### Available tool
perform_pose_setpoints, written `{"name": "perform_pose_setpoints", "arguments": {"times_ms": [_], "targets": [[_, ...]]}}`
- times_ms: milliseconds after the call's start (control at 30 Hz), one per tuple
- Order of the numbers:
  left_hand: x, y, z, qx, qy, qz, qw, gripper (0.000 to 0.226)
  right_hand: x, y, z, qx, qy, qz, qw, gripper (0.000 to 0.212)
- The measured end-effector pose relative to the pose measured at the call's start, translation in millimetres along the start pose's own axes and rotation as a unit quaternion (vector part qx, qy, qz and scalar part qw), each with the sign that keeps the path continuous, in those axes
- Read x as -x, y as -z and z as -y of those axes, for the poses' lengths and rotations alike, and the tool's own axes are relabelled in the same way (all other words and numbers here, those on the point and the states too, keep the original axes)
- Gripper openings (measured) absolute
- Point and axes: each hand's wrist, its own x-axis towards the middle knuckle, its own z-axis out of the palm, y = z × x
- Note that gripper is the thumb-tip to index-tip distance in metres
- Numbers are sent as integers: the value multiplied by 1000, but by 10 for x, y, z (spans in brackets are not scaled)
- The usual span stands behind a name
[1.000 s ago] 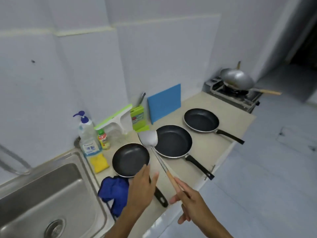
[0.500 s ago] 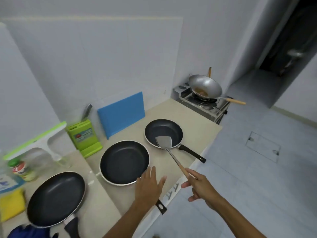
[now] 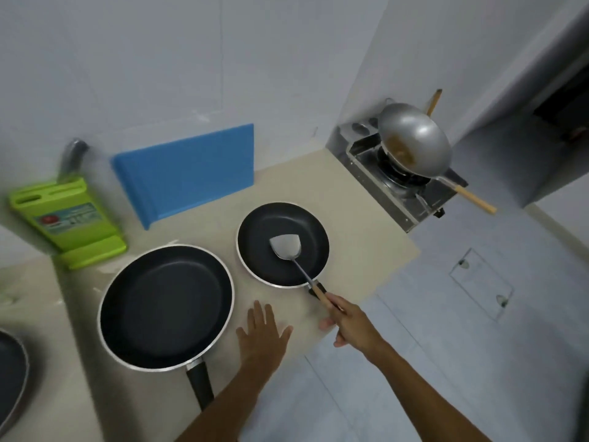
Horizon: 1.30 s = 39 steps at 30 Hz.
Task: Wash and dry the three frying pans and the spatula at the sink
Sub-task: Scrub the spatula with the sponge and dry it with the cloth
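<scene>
Head view: beige matte counter [image 3: 366, 224] against a pale tiled wall, grey tile floor [image 3: 446, 346] to the right. Round black nonstick pans with silver rims: small pan [image 3: 255, 231], large pan [image 3: 165, 306] beside it, third pan [image 3: 11, 374] cut off at the left edge. Right hand [image 3: 353, 323] fingers clenched on the wooden handle of the spatula [image 3: 287, 250], steel blade inside the small pan. Left hand [image 3: 264, 336] fingers released, spread by the counter edge. Steel wok [image 3: 417, 145] on gas stove [image 3: 401, 193].
</scene>
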Motion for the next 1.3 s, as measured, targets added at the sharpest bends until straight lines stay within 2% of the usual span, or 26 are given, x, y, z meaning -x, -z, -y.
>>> {"name": "perform_pose_setpoints", "arguments": {"times_ms": [200,300,433,500,833,1300], "targets": [[-479,-455,-41,4,48,-22,999,82,-535,133,-178,-33,47,54,997,28],[-557,-345,-159,7,102,-34,994,87,-732,204,-263,-44,69,65,995,27],[-634,-387,-324,-11,154,-5,988,96,-950,251,-410,-11,90,84,992,29],[-685,-466,-398,-25,164,-22,986,94,-1033,263,-463,23,110,86,990,29],[-720,-539,-482,-53,178,-35,982,95,-1216,260,-565,84,129,113,982,40],[-766,-597,-476,-69,187,-41,979,95,-1525,153,-466,98,180,83,975,35]]}}
